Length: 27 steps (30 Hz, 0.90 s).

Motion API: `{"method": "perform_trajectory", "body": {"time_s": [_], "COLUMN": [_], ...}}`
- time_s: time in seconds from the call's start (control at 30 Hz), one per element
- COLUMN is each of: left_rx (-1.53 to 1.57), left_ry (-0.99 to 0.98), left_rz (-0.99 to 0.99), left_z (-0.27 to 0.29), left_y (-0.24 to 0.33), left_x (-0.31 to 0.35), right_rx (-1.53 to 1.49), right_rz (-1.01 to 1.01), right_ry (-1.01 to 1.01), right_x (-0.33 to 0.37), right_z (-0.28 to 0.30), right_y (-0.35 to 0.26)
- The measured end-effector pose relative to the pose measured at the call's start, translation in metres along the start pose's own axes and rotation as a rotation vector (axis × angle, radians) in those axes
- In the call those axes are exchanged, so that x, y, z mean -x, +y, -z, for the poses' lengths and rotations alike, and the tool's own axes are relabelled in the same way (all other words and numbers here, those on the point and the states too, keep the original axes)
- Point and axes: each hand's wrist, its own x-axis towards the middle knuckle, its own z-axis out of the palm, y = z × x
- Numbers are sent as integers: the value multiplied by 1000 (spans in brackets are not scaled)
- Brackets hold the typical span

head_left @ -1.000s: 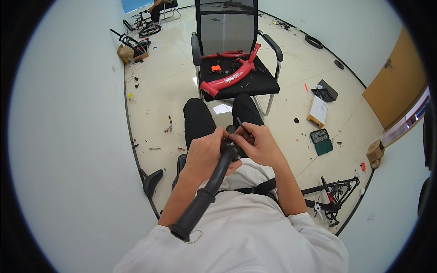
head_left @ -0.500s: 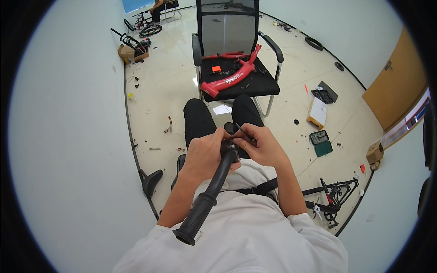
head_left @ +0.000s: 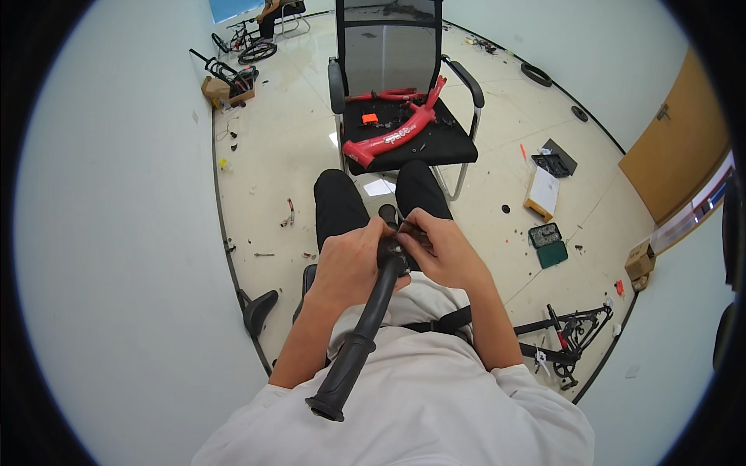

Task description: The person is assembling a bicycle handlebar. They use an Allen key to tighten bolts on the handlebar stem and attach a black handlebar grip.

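Note:
A black bicycle handlebar (head_left: pixel 378 301) lies across my lap, its near rubber grip (head_left: pixel 342 379) pointing at my chest and its far grip (head_left: pixel 387 211) between my knees. My left hand (head_left: pixel 344 266) is closed around the clamp part (head_left: pixel 394 252) at the bar's middle. On the clamp's other side, my right hand (head_left: pixel 444 247) pinches a thin dark tool that looks like a hex key (head_left: pixel 401 220). Its tip is hidden among my fingers at the clamp.
Facing me, a black mesh chair (head_left: pixel 404 58) bears a red bike frame (head_left: pixel 392 140) and an orange piece (head_left: pixel 369 119). A saddle (head_left: pixel 259 312) lies by the left wall. On the right are a green tool case (head_left: pixel 552 254), a white-topped box (head_left: pixel 542 193) and a black frame (head_left: pixel 571 342).
The handlebar's near grip has swung slightly right and its far grip shows more. In my right fingers the thin tool has turned, now showing less of its length.

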Motion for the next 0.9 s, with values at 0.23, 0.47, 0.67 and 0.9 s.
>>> {"method": "perform_trajectory", "body": {"time_s": [0.23,0.47,0.67,0.9], "left_rx": [2,-11,-30,14], "left_ry": [4,4,4,108], "left_rz": [-6,-1,-10,-47], "left_z": [1,0,0,2], "left_y": [1,-1,-1,-4], "left_x": [1,0,0,0], "right_rx": [-13,-107,-43,-125], "right_rz": [-162,-130,-167,-133], "right_ry": [-56,-88,-109,-57], "right_x": [-1,0,-1,-1], "right_z": [8,9,5,3], "right_y": [3,4,8,3]}}
